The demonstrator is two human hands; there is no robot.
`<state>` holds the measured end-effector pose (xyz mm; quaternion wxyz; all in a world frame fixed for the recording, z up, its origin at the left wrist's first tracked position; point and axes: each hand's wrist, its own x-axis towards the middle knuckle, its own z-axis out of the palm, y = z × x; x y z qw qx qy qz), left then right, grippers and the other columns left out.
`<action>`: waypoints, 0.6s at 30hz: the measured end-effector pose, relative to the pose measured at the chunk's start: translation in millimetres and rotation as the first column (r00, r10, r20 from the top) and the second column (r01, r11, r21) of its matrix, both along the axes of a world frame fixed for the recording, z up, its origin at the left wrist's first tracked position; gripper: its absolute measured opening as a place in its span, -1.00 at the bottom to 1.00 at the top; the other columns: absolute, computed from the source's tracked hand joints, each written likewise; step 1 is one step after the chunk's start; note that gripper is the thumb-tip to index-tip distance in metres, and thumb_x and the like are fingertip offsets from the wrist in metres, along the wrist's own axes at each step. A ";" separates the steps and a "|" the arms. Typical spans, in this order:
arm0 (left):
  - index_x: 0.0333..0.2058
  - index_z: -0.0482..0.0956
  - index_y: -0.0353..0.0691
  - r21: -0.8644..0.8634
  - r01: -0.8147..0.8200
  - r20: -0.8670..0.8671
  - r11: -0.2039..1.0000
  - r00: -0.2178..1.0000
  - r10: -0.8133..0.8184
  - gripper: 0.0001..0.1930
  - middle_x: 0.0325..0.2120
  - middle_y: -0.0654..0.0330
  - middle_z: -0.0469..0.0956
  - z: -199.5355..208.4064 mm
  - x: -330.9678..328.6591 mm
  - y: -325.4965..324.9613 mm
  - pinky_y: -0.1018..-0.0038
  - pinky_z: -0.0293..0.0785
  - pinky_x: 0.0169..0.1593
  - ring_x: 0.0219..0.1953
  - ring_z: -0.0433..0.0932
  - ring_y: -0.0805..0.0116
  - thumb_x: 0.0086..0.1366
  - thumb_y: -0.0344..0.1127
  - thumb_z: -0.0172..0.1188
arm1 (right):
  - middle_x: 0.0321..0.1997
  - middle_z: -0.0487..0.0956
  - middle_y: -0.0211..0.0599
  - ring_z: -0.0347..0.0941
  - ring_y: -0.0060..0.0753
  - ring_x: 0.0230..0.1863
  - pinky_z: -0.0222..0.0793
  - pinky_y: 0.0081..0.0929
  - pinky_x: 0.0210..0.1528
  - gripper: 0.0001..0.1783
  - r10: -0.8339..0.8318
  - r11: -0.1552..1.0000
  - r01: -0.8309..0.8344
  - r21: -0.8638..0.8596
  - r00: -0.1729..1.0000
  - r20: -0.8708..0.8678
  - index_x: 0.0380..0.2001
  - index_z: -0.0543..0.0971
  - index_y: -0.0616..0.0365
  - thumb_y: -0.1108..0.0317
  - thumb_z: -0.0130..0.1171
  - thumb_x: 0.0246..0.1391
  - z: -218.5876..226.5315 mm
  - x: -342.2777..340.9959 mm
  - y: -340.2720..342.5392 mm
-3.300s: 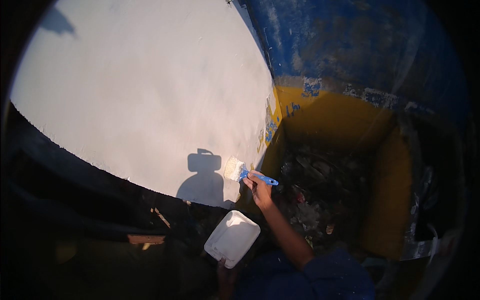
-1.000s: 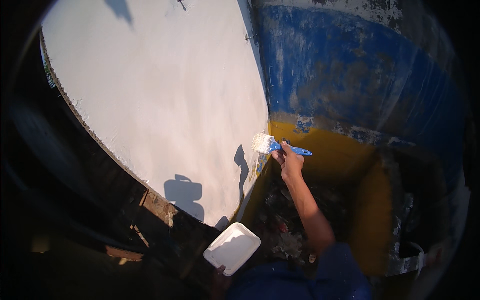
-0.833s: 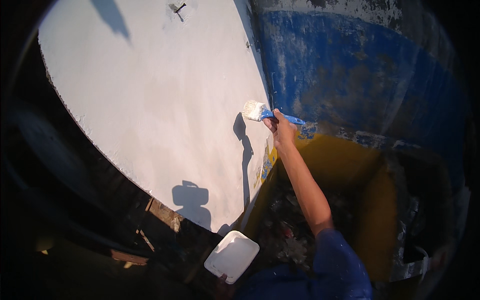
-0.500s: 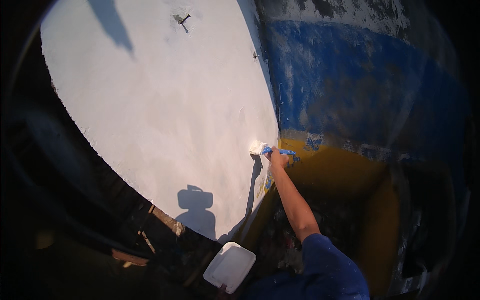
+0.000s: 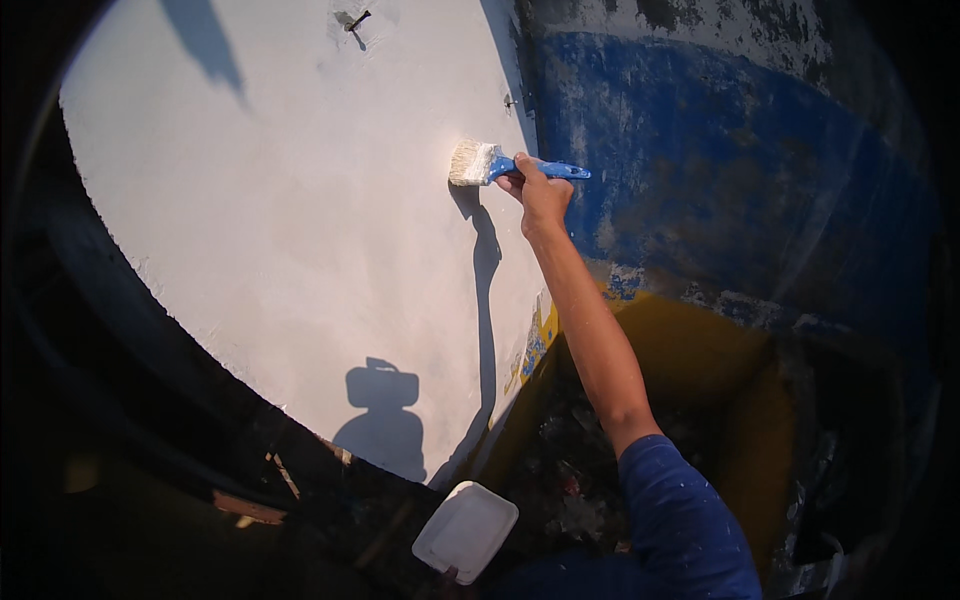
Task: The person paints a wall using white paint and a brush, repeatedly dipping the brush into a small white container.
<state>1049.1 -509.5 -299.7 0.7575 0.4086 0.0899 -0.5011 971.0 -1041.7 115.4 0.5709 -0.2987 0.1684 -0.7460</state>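
My right hand (image 5: 541, 198) reaches up and grips the blue handle of a wide paintbrush (image 5: 476, 163). The pale bristles, coated in white near the handle, are against or just over a large white-painted curved panel (image 5: 270, 230), close to its right edge. Low in the view is a shallow white plastic container (image 5: 466, 532) with rounded corners. At its bottom rim, a finger of my left hand (image 5: 450, 574) laps over the edge; the rest of that hand is lost in dark shadow.
Right of the panel runs a worn blue wall (image 5: 690, 180) with a yellow lower section (image 5: 690, 340). A dark bolt (image 5: 356, 21) sticks out of the panel near the top. Dim debris (image 5: 575, 500) lies below. Shadows of my head and arm fall across the white surface.
My right hand has carried the paintbrush upward and slightly left, from the panel's lower right edge to higher up. The white container stays nearly in place.
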 end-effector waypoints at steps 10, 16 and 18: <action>0.18 0.13 -0.13 -0.062 0.012 0.127 0.998 0.992 -0.004 -0.40 0.08 0.03 0.33 12.6 -3.7 -19.7 0.08 0.35 0.06 0.06 0.37 0.07 0.20 -0.13 0.04 | -0.37 0.52 0.03 0.54 -0.21 -0.50 0.57 -0.42 -0.60 -0.74 0.054 0.711 0.241 0.661 0.918 -0.393 -0.33 0.45 0.52 0.54 0.17 -0.13 -291.0 14.1 20.7; 0.16 0.16 -0.17 0.038 -0.020 -0.022 0.999 1.000 0.021 -0.44 0.04 0.06 0.37 -4.0 -3.9 8.0 0.15 0.38 0.04 0.04 0.40 0.10 0.21 -0.16 0.03 | -0.39 0.53 -0.06 0.54 -0.30 -0.42 0.61 -0.47 -0.35 -0.83 0.060 0.995 -0.059 0.082 0.998 -0.004 -0.35 0.46 0.46 0.54 0.13 -0.02 -59.5 -5.6 -2.9; 0.14 0.19 -0.17 0.025 -0.030 -0.054 0.999 0.998 0.031 -0.46 0.02 0.08 0.40 -16.9 -4.7 10.1 0.20 0.40 0.01 0.02 0.41 0.12 0.21 -0.16 0.03 | -0.40 0.53 -0.09 0.54 -0.30 -0.42 0.61 -0.48 -0.34 -0.82 0.125 0.991 -0.128 0.026 0.986 0.111 -0.35 0.46 0.46 0.53 0.14 -0.02 -45.5 -5.9 0.9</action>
